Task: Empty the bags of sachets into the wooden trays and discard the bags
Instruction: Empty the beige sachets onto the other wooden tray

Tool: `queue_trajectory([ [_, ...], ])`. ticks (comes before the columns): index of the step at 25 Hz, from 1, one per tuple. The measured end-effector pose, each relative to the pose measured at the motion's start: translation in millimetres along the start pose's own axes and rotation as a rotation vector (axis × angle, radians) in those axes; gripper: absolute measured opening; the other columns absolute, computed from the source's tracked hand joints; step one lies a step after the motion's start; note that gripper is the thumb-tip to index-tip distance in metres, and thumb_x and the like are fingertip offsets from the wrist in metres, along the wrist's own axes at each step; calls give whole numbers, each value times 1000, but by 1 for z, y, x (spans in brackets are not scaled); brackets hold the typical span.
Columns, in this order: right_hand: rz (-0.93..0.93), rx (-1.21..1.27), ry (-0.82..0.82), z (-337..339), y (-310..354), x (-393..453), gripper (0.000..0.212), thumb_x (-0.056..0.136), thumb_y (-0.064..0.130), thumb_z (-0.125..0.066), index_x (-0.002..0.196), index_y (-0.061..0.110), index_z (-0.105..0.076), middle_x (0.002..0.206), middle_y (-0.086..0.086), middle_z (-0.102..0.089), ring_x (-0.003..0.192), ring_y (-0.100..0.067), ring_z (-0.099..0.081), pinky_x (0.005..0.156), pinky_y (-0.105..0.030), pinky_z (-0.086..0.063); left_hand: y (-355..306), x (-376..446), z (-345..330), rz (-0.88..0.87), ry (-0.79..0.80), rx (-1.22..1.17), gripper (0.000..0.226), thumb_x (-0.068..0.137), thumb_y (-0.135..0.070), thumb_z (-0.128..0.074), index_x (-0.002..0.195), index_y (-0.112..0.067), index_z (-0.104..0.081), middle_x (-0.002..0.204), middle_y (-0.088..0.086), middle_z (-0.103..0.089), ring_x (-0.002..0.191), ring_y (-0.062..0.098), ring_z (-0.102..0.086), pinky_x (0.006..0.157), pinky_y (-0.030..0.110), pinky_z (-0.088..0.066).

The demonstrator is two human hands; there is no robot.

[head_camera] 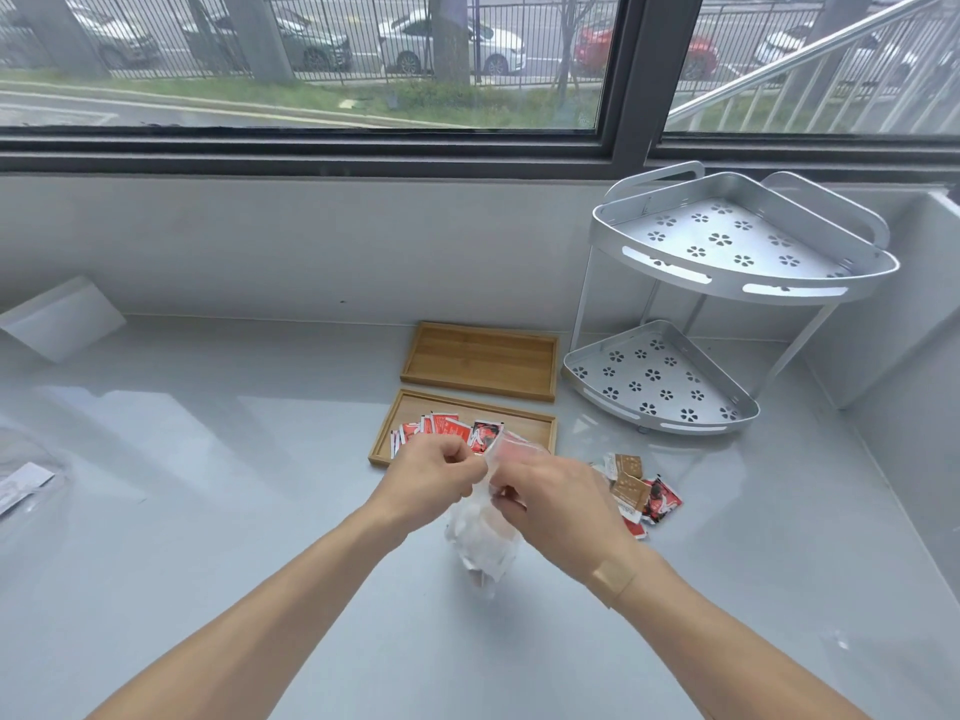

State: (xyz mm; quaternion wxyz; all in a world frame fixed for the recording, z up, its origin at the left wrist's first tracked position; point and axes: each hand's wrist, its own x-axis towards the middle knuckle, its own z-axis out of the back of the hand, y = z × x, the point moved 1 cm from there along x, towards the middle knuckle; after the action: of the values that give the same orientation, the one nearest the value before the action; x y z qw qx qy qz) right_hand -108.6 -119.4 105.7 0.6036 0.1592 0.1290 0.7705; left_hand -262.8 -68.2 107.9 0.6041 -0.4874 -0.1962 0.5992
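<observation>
Head-worn view, forward-down, close over counter (260,459)

Both forearms reach forward, converging. Left hand (434,472) fisted, fingers pinching. Right hand (558,504) curled, pinching too; plaster on right wrist.

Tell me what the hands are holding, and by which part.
Both the left hand and right hand grip a clear plastic bag at its top edge; the rest hangs below.
</observation>
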Motion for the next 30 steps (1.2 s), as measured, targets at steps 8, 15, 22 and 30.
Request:
queue_trajectory([
  [8, -40, 6, -138, 15, 4, 36, 15, 88, 29, -56, 86, 29, -70, 85, 11, -73, 85, -14, -65, 66, -32, -52, 96, 15, -23, 516, 85, -301, 29, 97, -33, -48, 112, -13, -64, 107, 4, -70, 92, 21, -67, 78, 37, -57],
  [15, -35, 145, -162, 50, -9, 64, 9, 85, 30, -66, 91, 30, -72, 85, 10, -75, 82, -19, -68, 73, -37, -55, 91, 45, -40, 444, 239, -853, 19, 97, -20, -50, 103, -15, -67, 100, 8, -69, 88, 19, -66, 77, 32, -49],
  [22, -187, 202, -107, 51, -57, 114, 6, 82, 28, -67, 87, 29, -70, 76, 12, -70, 79, -17, -67, 76, -39, -56, 86, 97, 1, 347, -124, -660, 20, 98, -19, -57, 88, -7, -69, 73, 6, -68, 57, 12, -62, 51, 20, -50],
  [30, -417, 345, 44, 5, -125, 194, 6, 82, 27, -71, 83, 22, -73, 87, 2, -72, 89, -17, -65, 81, -29, -50, 56, 207, 69, 246, -438, -337, 17, 91, -18, -68, 74, -15, -70, 80, 9, -72, 73, 23, -67, 72, 40, -63],
])
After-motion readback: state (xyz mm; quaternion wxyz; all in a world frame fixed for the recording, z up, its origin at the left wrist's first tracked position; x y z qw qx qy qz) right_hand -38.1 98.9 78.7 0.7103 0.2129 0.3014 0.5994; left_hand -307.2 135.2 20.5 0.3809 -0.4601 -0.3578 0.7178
